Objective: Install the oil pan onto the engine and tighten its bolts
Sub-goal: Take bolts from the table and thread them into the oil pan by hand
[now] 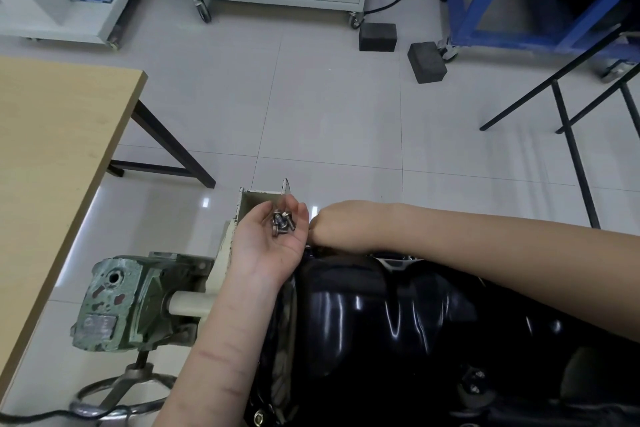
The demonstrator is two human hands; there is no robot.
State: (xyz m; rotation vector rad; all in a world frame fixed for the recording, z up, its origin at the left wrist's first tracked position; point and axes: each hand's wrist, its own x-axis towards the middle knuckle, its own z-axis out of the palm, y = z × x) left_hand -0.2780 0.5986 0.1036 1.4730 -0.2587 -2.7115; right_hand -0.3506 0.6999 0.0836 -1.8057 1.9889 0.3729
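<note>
With the oil pan (381,315) seated, your left hand (273,239) cups spare bolts (282,224) palm-up, while your right hand (329,225) works the far flange, grip hidden, most bolts remaining.

The right hand (327,227) bends down at the far rim of the oil pan (381,315), its fingers hidden behind its own knuckles, so whatever they touch cannot be told, and the pan's near end runs off the bottom edge.

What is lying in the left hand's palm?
A small pile of loose bolts rests in the cupped left hand. Their exact count is unclear because they overlap.
</note>
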